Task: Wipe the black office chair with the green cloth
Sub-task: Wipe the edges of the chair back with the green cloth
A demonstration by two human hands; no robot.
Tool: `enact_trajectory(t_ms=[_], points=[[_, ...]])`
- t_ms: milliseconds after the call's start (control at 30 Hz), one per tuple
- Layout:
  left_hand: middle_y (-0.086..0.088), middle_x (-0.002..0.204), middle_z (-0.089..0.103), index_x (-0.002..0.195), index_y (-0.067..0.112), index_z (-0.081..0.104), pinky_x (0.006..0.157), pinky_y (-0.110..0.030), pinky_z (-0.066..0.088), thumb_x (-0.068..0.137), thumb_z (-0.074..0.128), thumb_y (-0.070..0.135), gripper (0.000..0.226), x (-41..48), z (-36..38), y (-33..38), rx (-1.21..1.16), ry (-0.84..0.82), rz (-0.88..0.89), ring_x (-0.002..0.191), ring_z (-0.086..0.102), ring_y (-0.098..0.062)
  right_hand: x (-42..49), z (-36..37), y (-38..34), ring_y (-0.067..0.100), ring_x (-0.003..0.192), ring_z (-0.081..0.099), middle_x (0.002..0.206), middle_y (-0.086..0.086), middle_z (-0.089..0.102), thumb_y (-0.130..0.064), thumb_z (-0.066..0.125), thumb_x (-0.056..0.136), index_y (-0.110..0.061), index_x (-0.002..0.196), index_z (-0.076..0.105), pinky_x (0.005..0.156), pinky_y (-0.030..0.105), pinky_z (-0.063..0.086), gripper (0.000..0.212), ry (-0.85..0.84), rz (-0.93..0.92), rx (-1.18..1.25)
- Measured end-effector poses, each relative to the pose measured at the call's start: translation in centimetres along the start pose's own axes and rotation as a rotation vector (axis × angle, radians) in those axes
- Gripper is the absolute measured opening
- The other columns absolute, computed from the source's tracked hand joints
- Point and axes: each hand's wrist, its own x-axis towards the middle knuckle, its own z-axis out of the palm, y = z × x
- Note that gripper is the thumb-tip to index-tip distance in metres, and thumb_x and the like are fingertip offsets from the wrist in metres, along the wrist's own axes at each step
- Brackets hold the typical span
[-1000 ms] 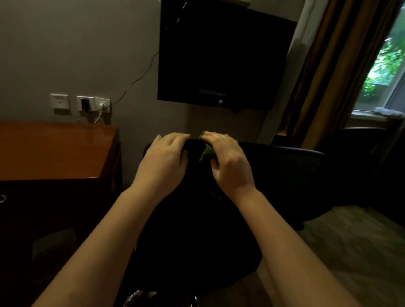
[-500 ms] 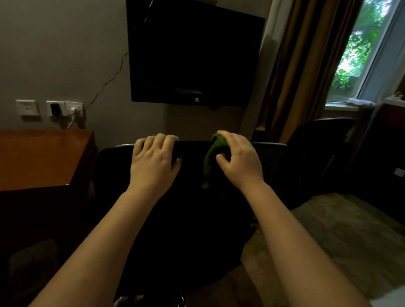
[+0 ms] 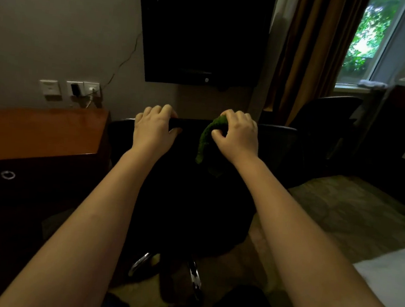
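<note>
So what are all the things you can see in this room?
Office chair: one, black, centre, its back towards the camera.
Cloth: one, green, draped over the top edge of the chair back.
Television: one, black, on the wall above the chair.
Desk: one, reddish-brown wood, left.
Wall sockets: three plates, white, above the desk.
Curtain: one, brown, right of the television.
Window: one, green leaves outside, top right.
Second chair: one, dark, by the curtain.
Bedding: white, bottom right corner.
Left hand: gripping the top of the chair back.
Right hand: holding the cloth against the chair top.
</note>
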Motion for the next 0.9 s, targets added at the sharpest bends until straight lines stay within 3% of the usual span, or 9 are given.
enact_trajectory(t_ms=[300,567,700,900], points=[[-0.007,0.116,0.056,0.117,0.019,0.054,0.094,-0.04,0.032,0.092,0.064,0.029,0.029,-4.1,-2.7,1.1,-0.041,0.051,0.063,0.112,0.046,-0.03,-5.4,-2.7,-1.6,0.026,0.102,0.048,0.103,0.007,0.055,-0.036,0.058,0.086,-0.015,0.114,0.058,0.095,0.036,0.033,0.035,0.159,-0.015,-0.046],[-0.011,0.128,0.053,0.14,0.023,0.049,0.111,-0.049,0.025,0.095,0.053,0.025,0.046,-7.3,-3.8,3.9,0.088,0.062,0.182,0.121,0.043,-0.037,-8.7,-4.5,-3.0,0.029,0.101,0.057,0.105,0.009,0.064,-0.02,0.057,0.085,-0.009,0.116,0.062,0.098,0.039,0.037,0.033,0.282,-0.046,-0.068],[-0.001,0.145,0.047,0.145,0.021,0.041,0.119,-0.049,0.011,0.092,0.052,0.028,0.055,-8.0,-1.7,8.4,0.078,0.045,0.318,0.137,0.037,-0.023,-9.0,-5.2,-2.3,0.027,0.11,0.056,0.117,0.009,0.063,-0.02,0.058,0.087,-0.009,0.125,0.058,0.104,0.037,0.033,0.039,0.202,-0.108,-0.122],[0.0,0.136,0.045,0.14,0.02,0.04,0.119,-0.052,-0.005,0.09,0.054,0.039,0.055,-7.8,1.4,8.7,0.081,0.117,0.309,0.135,0.033,-0.025,-10.1,-7.3,4.5,0.033,0.107,0.057,0.113,0.014,0.064,-0.012,0.056,0.082,-0.006,0.12,0.061,0.104,0.041,0.037,0.039,0.291,0.006,-0.045]])
